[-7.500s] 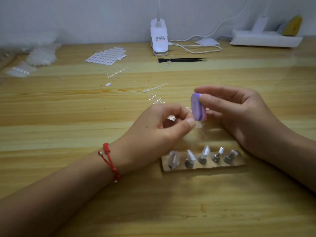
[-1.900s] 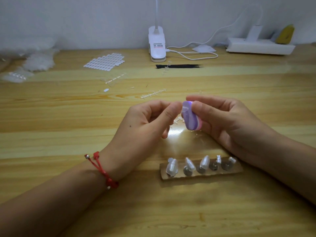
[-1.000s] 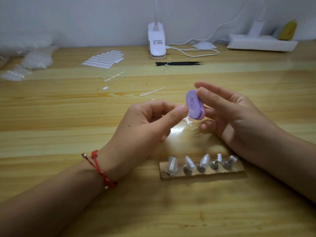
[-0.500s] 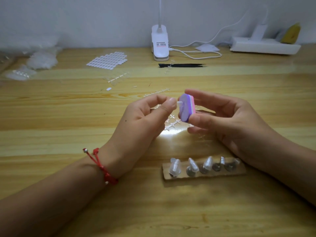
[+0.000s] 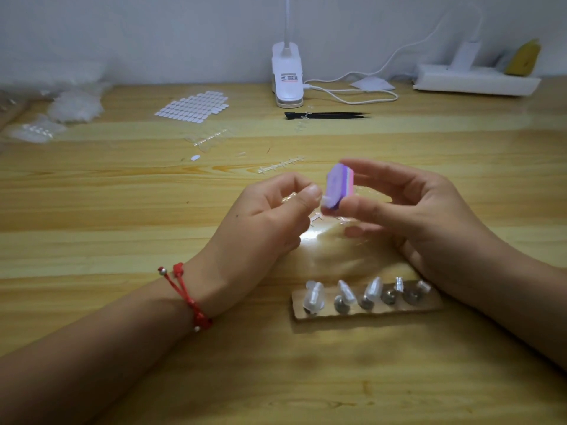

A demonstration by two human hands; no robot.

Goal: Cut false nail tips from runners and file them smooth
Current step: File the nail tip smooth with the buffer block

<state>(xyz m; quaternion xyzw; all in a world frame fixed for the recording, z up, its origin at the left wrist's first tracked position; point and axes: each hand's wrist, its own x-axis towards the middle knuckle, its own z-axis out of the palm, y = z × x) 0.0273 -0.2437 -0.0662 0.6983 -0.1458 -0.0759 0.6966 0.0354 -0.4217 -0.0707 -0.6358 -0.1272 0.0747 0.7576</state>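
Nail tip (image 5: 325, 199): you pinch it between the thumb and first finger of your left hand (image 5: 270, 219), up in the air above the table (image 5: 92, 210). Only a little white bit pokes out past your fingertips. It points to the right, straight at the file block (image 5: 337, 188). It looks like it touches the purple face of the block, down near the bottom end.

Your right hand (image 5: 423, 216) holds the block, with the thumb under it and the fingers on top. The block stands tall. Its long side goes up and down, and its top leans a little away from you. So the tip meets the block side-on. I think the next rub should go up and down along that long side. Your left hand has the tip, and your right thumb is just beside it.

Now count. There is one tip in your fingers and one file block. One card strip (image 5: 426, 305) lies near you, with five little stands (image 5: 368, 297) in a row on it. Each seems to carry a clear tip, but the two on the right are too small to be sure. One bare runner (image 5: 280, 165) lies past your hands. One more runner with tips (image 5: 208, 139) lies farther back. Some clear bits (image 5: 316, 216) lie under your hands. One pair of black tweezers (image 5: 328, 115) lies by one white lamp (image 5: 287, 78).
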